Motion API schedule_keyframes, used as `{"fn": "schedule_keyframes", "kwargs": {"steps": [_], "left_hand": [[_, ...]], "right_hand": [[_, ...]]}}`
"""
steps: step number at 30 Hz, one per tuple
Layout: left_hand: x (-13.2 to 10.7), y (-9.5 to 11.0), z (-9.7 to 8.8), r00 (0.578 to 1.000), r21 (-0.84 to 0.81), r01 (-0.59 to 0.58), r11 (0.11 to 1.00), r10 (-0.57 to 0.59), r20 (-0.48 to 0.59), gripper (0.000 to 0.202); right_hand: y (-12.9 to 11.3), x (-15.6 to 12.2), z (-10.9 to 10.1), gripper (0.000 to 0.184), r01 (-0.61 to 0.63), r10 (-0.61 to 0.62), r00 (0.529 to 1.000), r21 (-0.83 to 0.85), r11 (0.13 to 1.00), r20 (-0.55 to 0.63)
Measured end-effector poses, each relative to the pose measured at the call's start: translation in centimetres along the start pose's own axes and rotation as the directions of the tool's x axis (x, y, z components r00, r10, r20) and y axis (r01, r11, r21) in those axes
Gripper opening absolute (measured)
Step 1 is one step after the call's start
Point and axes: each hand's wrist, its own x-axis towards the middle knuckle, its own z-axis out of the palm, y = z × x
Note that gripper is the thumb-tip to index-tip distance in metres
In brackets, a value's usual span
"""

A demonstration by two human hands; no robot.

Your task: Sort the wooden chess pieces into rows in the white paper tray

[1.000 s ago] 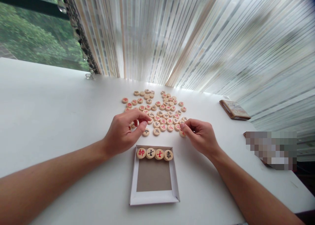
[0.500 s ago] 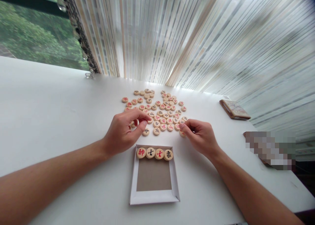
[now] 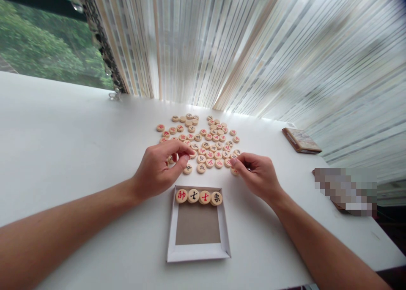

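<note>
Head view: four face-up discs (image 3: 193,196) in one tray (image 3: 198,226)

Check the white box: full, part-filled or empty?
Part-filled: the white box shows four round pieces in a row at its far side; the nearer brown bottom is bare. Cannot tell whether more lie under them.

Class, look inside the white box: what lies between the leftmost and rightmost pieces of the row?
Two show there in the head view: a black-marked piece, then, to its right, a red-marked piece.
</note>
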Motion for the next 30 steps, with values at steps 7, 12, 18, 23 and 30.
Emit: {"fn": "schedule_keyframes", "kwargs": {"steps": [7,12,18,23,30], "left_hand": [[-0.02,0.0,0.15,1.0,0.002,0.012,1.0,-0.012,0.004,0.015],[0.0,0.04,0.17,1.0,-0.003,0.008,1.0,-0.008,0.001,0.015],[0.03,0.09,0.16,1.0,-0.005,0.015,1.0,-0.015,0.004,0.014],[0.03,0.07,0.14,1.0,-0.004,0.018,1.0,-0.018,0.013,0.014],[-0.04,-0.12,0.18,0.999,-0.009,0.027,1.0,-0.027,0.023,0.014]], "right_hand": [[0.33,-0.06,0.08,0.039,0.019,-0.019,1.0,0.001,1.0,-0.007],[0.35,-0.08,0.11,0.039,0.024,-0.024,1.0,0.001,1.0,-0.008],[0.15,-0.03,0.09,0.038,0.021,-0.021,1.0,-0.014,1.0,-0.011],[0.17,-0.05,0.08,0.038,0.016,-0.017,1.0,-0.017,1.0,-0.015],[0.02,0.0,0.08,0.038,0.025,-0.025,0.999,-0.018,1.0,-0.024]]}}
